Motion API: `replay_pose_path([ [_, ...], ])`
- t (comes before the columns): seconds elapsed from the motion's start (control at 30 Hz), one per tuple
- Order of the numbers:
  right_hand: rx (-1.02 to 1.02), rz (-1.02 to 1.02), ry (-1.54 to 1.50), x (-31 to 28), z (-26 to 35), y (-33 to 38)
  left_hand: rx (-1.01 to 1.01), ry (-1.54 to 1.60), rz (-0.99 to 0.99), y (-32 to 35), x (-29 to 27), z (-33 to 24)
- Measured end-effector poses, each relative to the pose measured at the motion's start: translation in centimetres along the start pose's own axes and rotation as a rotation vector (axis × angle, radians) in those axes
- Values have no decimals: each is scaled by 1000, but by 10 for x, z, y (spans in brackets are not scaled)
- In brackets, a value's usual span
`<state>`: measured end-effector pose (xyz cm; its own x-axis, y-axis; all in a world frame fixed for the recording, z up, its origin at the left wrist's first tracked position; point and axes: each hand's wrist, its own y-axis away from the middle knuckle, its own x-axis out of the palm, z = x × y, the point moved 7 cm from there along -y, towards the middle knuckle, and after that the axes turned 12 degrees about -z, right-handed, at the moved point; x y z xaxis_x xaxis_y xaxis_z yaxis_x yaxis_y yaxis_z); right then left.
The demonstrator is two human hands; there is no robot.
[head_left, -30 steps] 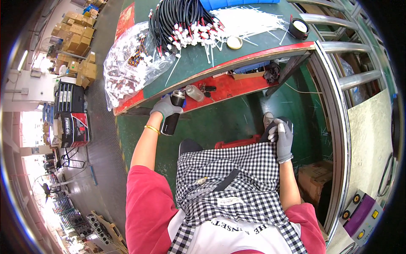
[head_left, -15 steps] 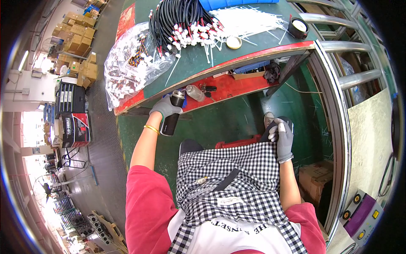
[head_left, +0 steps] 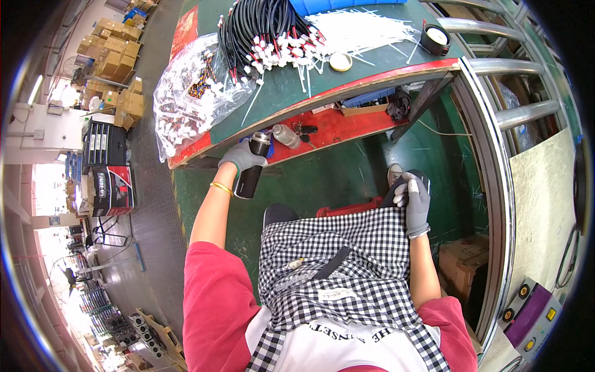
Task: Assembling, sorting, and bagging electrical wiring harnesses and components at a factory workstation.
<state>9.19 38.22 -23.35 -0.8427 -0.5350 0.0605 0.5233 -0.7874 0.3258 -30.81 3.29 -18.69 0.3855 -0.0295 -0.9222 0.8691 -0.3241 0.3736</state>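
Note:
My left hand (head_left: 240,159), in a grey glove, is closed around a black thermos flask (head_left: 249,181). The flask tilts slightly beside the table's near left corner, its metal-banded top (head_left: 260,142) showing above my fingers. My right hand (head_left: 416,201), gloved in grey with white fingertips, rests on my right knee with its fingers curled in; nothing shows in them. On the table (head_left: 279,102) lie a round cream-coloured lid (head_left: 340,61) and a black round cup-like piece (head_left: 436,39) with a pale inside.
Black cables (head_left: 266,31) with white connectors, white cable ties (head_left: 365,31) and a clear plastic bag (head_left: 186,105) of wired parts cover the tabletop. A clear bottle (head_left: 286,136) lies on the red shelf (head_left: 328,129) below. Metal rails (head_left: 520,68) stand at right, a cardboard box (head_left: 462,263) beneath.

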Motion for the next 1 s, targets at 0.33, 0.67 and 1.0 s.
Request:
replay_pose_path([
  [0.33, -17, -17, 2, 0, 1, 0, 16, -22, 34, 5, -7, -9],
  [0.67, -25, -22, -19, 0, 4, 1, -9, -29, 90, 6, -9, -9],
  [1.0, -24, -4, 3, -2, 2, -1, -13, -48, 103, 13, -15, -17],
])
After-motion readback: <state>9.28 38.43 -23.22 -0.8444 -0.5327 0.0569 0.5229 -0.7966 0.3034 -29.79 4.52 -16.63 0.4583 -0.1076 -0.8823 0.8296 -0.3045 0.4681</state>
